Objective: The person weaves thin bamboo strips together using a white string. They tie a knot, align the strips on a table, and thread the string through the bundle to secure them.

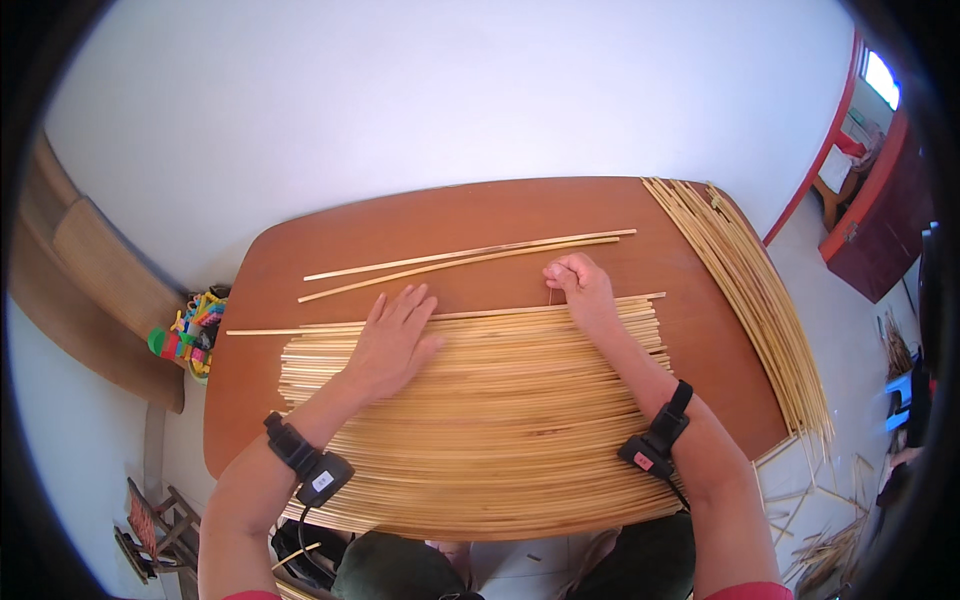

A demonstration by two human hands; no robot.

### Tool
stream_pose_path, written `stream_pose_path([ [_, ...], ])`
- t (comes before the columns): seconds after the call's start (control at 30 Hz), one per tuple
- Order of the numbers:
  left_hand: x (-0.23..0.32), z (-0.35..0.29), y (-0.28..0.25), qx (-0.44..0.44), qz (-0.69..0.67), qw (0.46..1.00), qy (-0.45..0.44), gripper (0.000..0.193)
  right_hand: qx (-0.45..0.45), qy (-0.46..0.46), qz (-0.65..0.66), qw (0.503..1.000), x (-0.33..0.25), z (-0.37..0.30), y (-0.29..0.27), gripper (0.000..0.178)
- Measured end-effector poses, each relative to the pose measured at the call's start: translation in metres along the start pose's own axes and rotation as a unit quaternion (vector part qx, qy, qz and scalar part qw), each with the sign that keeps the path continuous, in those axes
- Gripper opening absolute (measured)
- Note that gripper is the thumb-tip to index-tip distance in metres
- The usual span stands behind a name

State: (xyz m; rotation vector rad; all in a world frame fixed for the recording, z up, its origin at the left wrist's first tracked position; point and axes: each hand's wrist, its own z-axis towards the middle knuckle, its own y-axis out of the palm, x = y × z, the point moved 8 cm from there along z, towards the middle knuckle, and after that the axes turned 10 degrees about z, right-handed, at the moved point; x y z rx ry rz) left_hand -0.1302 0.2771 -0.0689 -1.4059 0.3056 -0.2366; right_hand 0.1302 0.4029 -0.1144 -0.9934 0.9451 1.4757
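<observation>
A wide mat of pale yellow reed stalks [500, 430] lies side by side across the table and over its near edge. My left hand [393, 345] rests flat on the mat's far edge, fingers stretched out and spread. Along that edge runs one longer stalk [260, 332], sticking out past the others on the left. My right hand [583, 290] is closed in a pinch just above the far edge, toward the right. A thin thread [550, 298] hangs from its fingertips down to the stalks. The mat's far edge is partly hidden under both hands.
Two loose stalks [470, 252] lie on the brown table [300, 240] beyond the mat. A thick bundle of stalks [760, 310] lies along the right side. Colourful toys [195, 330] sit left of the table, a small stool [160, 525] lower left. Stalk scraps [830, 545] litter the floor at right.
</observation>
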Motion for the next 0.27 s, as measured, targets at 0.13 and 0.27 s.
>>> stream_pose_path([
  [0.13, 0.011, 0.057, -0.01, 0.121, -0.086, 0.989, 0.01, 0.04, -0.038, -0.022, -0.079, 0.996, -0.007, -0.003, 0.006, 0.014],
  [0.27, 0.016, 0.124, 0.012, 0.118, -0.068, 0.991, -0.01, 0.039, -0.017, -0.023, -0.084, 0.996, -0.008, -0.003, 0.002, 0.014],
])
